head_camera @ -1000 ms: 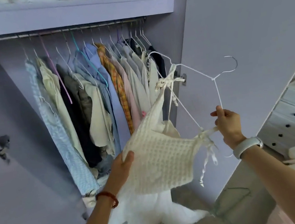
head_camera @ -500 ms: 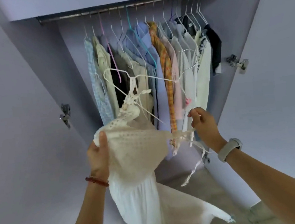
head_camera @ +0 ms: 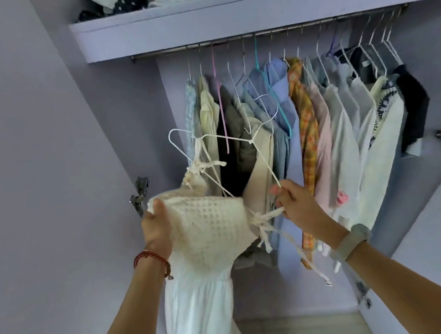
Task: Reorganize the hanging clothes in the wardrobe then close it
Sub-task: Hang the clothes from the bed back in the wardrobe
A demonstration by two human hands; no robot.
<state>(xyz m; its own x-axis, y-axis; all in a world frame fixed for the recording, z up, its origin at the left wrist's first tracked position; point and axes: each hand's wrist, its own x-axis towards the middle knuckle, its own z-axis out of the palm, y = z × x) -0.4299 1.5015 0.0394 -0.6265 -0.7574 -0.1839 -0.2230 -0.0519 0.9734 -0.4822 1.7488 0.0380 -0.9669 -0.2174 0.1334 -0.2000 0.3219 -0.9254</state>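
Head view: left hand [head_camera: 156, 229] grips the white dress [head_camera: 208, 239] by its knitted bodice. Right hand [head_camera: 298, 207] fingers [head_camera: 278, 191] pinch the white hanger [head_camera: 227, 138], tilted before the wardrobe's hanging clothes [head_camera: 319, 128].

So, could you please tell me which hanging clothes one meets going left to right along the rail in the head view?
Pale blue garment → cream top → blue shirt → orange plaid shirt → pink shirt → white shirts → navy garment.

You're facing a lilac wardrobe [head_camera: 31, 133] — cream waffle-knit dress [head_camera: 209, 223], orange-yellow plaid shirt [head_camera: 305, 129], pale pink shirt [head_camera: 322, 133], teal hanger [head_camera: 274, 97].
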